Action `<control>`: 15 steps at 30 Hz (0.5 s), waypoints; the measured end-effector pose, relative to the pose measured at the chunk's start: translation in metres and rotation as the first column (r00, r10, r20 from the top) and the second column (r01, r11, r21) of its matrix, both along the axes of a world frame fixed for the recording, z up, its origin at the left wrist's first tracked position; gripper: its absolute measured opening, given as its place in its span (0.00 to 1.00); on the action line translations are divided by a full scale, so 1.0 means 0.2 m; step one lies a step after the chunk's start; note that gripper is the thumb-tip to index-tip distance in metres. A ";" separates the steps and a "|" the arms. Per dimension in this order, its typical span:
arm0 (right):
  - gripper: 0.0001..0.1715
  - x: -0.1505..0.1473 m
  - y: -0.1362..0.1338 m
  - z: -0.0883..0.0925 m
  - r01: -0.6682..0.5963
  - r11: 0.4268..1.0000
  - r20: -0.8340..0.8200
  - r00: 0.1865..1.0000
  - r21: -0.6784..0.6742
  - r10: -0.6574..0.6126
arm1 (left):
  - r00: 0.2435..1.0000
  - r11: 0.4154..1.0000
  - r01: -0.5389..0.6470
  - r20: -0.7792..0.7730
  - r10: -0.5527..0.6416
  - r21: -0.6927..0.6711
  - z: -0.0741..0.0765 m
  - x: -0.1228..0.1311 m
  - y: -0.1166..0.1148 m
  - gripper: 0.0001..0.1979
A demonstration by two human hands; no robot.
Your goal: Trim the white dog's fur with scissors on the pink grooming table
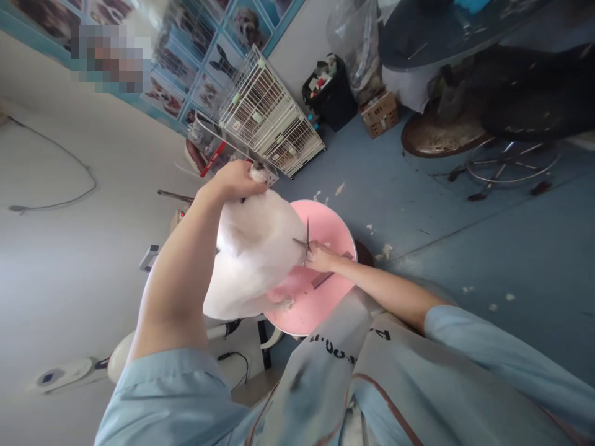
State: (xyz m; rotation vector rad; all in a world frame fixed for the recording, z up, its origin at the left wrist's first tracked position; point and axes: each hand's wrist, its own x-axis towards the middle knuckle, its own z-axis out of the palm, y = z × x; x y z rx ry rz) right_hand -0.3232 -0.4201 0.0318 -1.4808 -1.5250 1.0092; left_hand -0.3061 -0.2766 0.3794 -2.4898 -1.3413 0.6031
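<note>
A white fluffy dog (260, 248) stands on a round pink table (332, 223). My left hand (237, 179) is closed around the dog's muzzle, and the nose shows just past my fingers. In my right hand (320, 257) is a pair of scissors (307, 238), with the blades spread apart against the fur on the dog's side. Partly under my right wrist, a flat comb (323, 280) lies on the table. A paw (287, 304) rests near the table's lower edge.
White wire cages (274, 118) stand against the wall, beside a black bin (332, 93) and a cardboard box (379, 113). Tufts of fur (385, 251) lie on the blue floor. A wheeled stool (511, 164) and a dark table (446, 37) are at upper right.
</note>
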 end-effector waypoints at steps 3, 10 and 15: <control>0.14 0.03 0.01 0.00 -0.022 0.999 -0.001 1.000 -0.031 0.022 | 1.000 1.000 0.003 0.013 -0.003 -0.016 0.00 -0.01 0.01 0.23; 0.19 0.07 0.07 0.02 -0.046 0.998 -0.058 0.997 -0.043 0.044 | 1.000 1.000 -0.011 0.008 0.010 0.004 0.00 0.00 -0.04 0.24; 0.15 0.05 0.03 0.07 -0.048 0.999 -0.015 0.999 0.004 0.048 | 1.000 1.000 0.006 0.011 -0.006 -0.009 -0.01 0.02 -0.06 0.22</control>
